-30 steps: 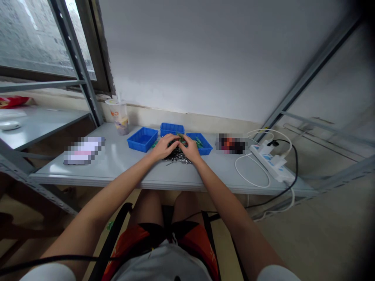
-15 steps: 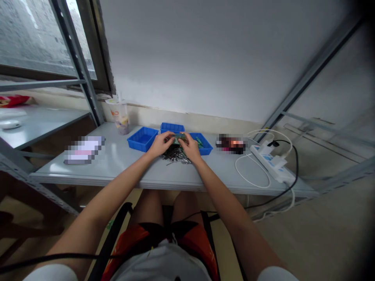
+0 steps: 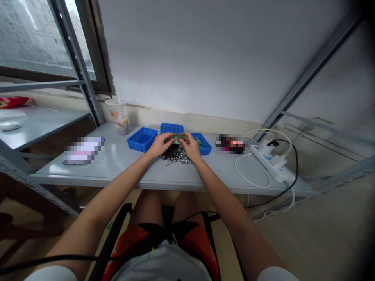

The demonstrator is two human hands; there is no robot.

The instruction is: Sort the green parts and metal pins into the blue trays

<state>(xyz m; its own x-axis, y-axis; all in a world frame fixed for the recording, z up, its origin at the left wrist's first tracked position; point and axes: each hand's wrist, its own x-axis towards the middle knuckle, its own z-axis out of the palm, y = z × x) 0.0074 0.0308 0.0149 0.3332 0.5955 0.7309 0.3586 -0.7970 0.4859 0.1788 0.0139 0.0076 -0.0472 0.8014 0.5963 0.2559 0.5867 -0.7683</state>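
Observation:
Between my two hands is a small green packet, crinkled and partly see-through; what is inside cannot be made out. My left hand pinches its left side, and my right hand grips the right side with bent fingers. Just below them, a loose pile of thin dark metal pieces, like nails or pins, lies on the grey table. Behind my right hand stands a blue tray with green packets in it.
A second blue tray sits to the left, a third at the back. A drink cup stands by the wall, a blurred phone-like object at left. On the right are another blurred object and a power strip with cables.
The green packet has shifted and crumpled slightly between my fingers, and a bit of green now shows below my right fingers. My arms have hardly moved.

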